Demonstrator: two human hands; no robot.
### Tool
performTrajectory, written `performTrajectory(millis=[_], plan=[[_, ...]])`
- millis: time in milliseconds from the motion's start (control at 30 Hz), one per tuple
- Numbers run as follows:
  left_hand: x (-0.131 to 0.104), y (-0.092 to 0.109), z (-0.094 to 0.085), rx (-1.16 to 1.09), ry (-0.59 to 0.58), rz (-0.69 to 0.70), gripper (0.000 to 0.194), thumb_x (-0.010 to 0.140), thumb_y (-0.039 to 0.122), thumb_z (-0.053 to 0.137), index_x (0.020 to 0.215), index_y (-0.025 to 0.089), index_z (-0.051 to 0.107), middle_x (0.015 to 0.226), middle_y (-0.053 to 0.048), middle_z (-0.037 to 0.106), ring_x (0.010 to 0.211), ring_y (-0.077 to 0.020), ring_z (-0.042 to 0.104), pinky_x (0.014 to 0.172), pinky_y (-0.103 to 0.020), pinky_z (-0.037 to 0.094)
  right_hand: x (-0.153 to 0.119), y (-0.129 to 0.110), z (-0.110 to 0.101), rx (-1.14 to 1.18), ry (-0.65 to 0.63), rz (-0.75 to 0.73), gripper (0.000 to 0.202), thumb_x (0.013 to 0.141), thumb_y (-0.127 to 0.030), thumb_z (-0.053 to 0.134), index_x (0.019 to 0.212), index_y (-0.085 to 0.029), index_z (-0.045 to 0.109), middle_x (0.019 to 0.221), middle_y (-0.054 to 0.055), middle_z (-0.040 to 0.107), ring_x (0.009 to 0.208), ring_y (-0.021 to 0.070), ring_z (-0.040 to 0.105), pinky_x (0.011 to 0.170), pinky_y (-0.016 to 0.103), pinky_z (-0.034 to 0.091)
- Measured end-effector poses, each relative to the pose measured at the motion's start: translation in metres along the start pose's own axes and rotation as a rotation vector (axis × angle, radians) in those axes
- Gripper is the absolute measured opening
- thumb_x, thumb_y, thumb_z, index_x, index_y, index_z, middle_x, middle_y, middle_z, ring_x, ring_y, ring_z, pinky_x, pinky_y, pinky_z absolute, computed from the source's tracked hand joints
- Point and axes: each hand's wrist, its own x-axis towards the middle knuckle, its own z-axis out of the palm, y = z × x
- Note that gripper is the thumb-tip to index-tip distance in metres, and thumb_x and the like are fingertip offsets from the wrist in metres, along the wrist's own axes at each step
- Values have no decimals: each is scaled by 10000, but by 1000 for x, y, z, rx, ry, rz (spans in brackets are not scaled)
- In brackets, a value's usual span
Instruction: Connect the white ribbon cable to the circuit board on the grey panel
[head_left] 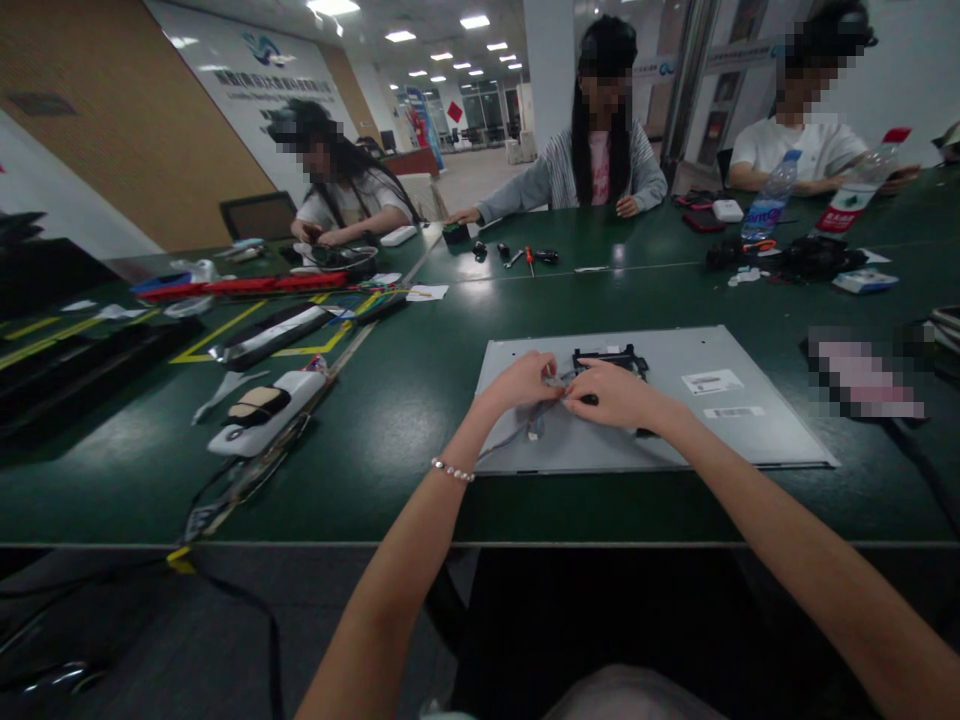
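A flat pale-grey panel (720, 420) lies on the green table in front of me. Over its middle, my left hand (525, 382) pinches a thin grey cable (513, 437), which trails down to the panel's left edge. My right hand (616, 394) is closed on the same cable close by, with the fingertips of both hands nearly meeting. Just behind my right hand, a black bracket-like part (611, 354) sits on the panel, partly covered by that hand. The exact spot where the fingers grip is small and partly hidden.
Left of me lie a white power strip (259, 412) and cables. Farther back are small tools such as an orange-handled screwdriver (530, 260). A phone (862, 375), partly blurred out, and two bottles (771, 195) stand to the right. Three people sit across the table.
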Motion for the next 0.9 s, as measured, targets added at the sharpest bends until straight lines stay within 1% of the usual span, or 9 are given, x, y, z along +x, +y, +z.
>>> performTrajectory(millis=[133,233,367,500,567,633,733,800,900], plan=[[-3,2,1,-4,-18,-4,407,741,419,701,1048,170,603,1002,-73,587,903,-215,613,805,-305,483,-2,9,-9,-32,85,79,288,947,-241,489,788,-238,729,910,24,759,859,203,680,1109,470,350],[-5,4,2,42,-25,0,519,748,501,698,1125,169,566,1099,-94,551,904,-215,606,800,-309,478,-7,25,-14,-116,184,187,272,944,-250,492,826,-218,735,944,53,760,917,224,680,1095,469,366],[-8,10,2,127,-19,-8,575,754,560,680,1157,173,545,1163,-112,535,952,-246,595,796,-327,468,-18,49,-22,-198,277,329,259,936,-248,494,864,-203,739,977,74,763,974,246,678,1079,488,377],[-12,13,-2,115,-21,1,622,765,559,675,1213,159,516,1197,-122,545,1005,-260,590,813,-333,466,-38,70,-39,-153,355,481,279,934,-271,480,958,-180,743,1047,103,753,1012,267,678,981,441,469],[-14,13,-5,87,-20,-1,648,771,545,682,1252,155,492,1219,-124,545,996,-251,597,822,-333,469,-53,80,-51,-132,318,532,307,936,-305,475,1022,-170,737,1081,112,742,1036,278,672,963,435,485],[-14,14,-7,56,10,-5,657,787,549,674,1278,160,475,1234,-123,538,974,-239,605,826,-335,473,-73,89,-62,-136,261,549,340,935,-347,478,1108,-174,714,1141,115,721,1091,288,652,990,451,474],[-13,15,-11,13,143,-2,558,857,515,622,1273,169,482,1188,-106,544,981,-224,600,852,-337,474,-112,97,-72,-162,183,537,400,937,-401,461,1222,-204,661,1248,115,674,1182,293,607,1042,467,444],[-11,15,-14,-2,257,-2,431,908,440,580,1236,170,508,1133,-93,557,1001,-217,588,870,-334,470,-141,98,-70,-175,79,507,492,925,-462,470,1331,-210,586,1357,120,610,1265,315,547,1089,511,397],[-8,15,-16,-9,383,-8,290,942,340,542,1180,173,540,1098,-83,570,991,-205,582,869,-329,470,-180,94,-56,-169,-88,523,656,899,-574,472,1455,-226,463,1501,112,475,1381,342,421,1125,555,343]])
